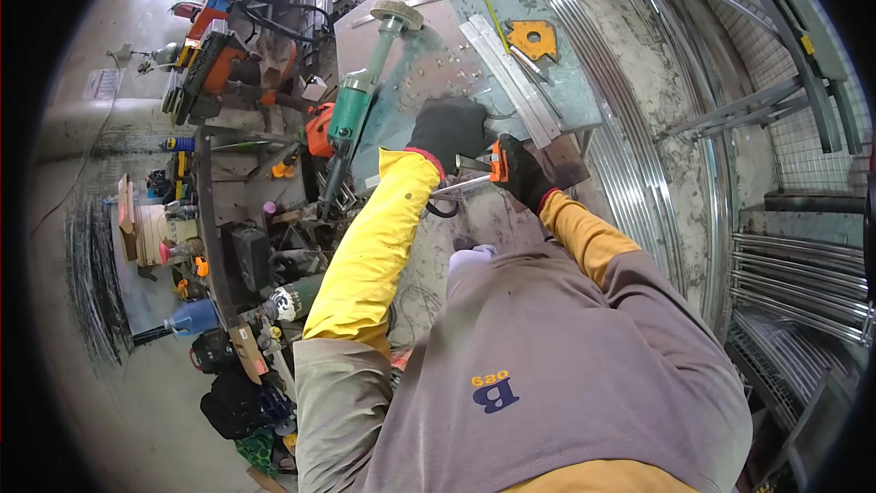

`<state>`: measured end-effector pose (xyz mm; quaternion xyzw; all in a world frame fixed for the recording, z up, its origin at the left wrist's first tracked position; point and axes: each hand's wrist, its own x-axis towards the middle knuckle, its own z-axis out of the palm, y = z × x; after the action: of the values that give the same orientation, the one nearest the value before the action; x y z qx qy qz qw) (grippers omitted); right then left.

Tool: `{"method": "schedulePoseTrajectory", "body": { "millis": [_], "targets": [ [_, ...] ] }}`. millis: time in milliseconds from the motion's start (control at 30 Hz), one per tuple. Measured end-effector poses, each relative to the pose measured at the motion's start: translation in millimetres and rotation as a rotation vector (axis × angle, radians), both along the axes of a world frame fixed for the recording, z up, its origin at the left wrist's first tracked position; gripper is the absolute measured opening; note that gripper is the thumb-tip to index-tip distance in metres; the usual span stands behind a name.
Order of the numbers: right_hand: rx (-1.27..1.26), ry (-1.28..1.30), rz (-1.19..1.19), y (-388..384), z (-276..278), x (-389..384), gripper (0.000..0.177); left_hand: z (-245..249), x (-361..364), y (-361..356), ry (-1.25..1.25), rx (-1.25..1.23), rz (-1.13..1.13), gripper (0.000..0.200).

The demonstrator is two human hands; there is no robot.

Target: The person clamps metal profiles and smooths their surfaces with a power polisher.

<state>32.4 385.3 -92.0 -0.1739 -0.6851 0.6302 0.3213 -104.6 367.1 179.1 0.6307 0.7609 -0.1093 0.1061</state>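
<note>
My left hand, in a black glove below a yellow sleeve, is over the near side of the worktable. Its fingers look curled in, and what they hold is hidden. Close to its right, my right hand, also black-gloved, is closed around an orange-and-silver tool. From that tool a thin metal bar runs left beneath my left wrist. Beside my left hand lies a green angle grinder with a round buffing wheel at its far end.
Flat metal strips, a yellow-orange plate with a hole and small scattered bits lie on the tabletop. Long shiny tubes run along the floor at right. A cluttered tool shelf stands left, and a tube rack right.
</note>
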Motion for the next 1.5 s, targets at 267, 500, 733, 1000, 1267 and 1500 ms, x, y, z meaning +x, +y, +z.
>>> {"method": "schedulePoseTrajectory", "body": {
  "millis": [267, 500, 733, 1000, 1267, 1500],
  "targets": [
    [-0.017, -0.153, 0.078, 2, 0, 5, 0.051, 18, 5, 0, -0.048, 0.047, 0.108, 0.040],
    [0.012, -0.005, -0.052, -4, 16, 1, 0.049, -2, -7, -10, 0.007, 0.120, -0.140, 0.055],
    [0.157, -0.130, 0.063, 2, 24, 11, 0.055, 14, 6, -10, -0.116, -0.034, 0.162, 0.051],
    [-0.195, 0.025, -0.051, -1, -11, -7, 0.065, -12, -8, -5, 0.035, 0.033, -0.163, 0.033],
    [-0.364, 0.025, -0.031, -10, -29, -11, 0.046, -86, -1, -31, -1.476, 0.538, 0.449, 0.047],
    [-0.130, 0.049, -0.036, -9, 46, -8, 0.057, -120, 22, -15, -1.585, 0.829, 0.602, 0.038]
  ]
}}
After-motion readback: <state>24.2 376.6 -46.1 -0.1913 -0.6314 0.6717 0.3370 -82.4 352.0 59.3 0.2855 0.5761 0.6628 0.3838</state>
